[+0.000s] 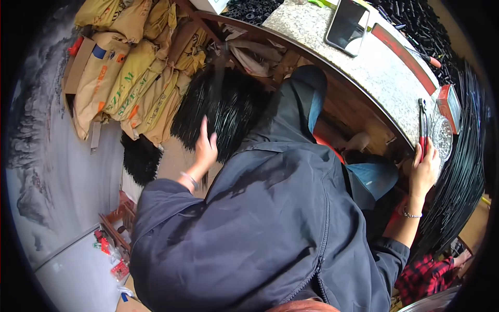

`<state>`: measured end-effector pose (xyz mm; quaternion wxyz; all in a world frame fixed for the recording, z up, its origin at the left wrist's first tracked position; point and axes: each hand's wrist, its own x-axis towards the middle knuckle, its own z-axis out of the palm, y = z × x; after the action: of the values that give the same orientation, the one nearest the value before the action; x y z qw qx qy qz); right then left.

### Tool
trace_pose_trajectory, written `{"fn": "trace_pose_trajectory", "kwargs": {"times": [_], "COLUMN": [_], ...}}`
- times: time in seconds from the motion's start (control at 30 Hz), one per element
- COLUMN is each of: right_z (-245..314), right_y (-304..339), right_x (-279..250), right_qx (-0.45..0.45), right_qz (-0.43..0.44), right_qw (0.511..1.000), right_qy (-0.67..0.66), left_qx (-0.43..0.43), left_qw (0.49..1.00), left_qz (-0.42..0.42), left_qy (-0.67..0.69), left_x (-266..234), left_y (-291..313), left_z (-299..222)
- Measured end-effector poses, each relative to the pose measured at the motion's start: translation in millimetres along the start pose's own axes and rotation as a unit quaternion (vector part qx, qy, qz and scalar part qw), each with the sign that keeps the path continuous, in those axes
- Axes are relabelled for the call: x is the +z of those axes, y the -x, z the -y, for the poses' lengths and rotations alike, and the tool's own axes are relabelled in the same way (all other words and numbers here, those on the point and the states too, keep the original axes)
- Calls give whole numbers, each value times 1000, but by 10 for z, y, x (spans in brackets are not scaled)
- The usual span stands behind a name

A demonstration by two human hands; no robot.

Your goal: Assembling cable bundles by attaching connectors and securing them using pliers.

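The right hand (423,169) sits at the table (374,73) edge, with pliers (423,127), a glass dish (442,136) and a red box (450,106) crowding it. Black rods (226,112) block the left hand (205,148).
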<state>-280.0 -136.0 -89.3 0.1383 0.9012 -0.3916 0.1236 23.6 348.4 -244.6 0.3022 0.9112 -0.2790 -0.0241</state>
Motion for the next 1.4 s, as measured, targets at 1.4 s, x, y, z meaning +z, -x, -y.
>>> {"fn": "trace_pose_trajectory", "kwargs": {"times": [1.4], "right_z": [-2698], "right_y": [-563], "right_x": [-608], "right_qx": [353], "right_qz": [-80], "right_qw": [929], "right_qy": [80], "left_qx": [278], "left_qw": [948], "left_qz": [132], "left_qy": [78], "left_x": [570], "left_y": [-1364], "left_z": [-1969]}}
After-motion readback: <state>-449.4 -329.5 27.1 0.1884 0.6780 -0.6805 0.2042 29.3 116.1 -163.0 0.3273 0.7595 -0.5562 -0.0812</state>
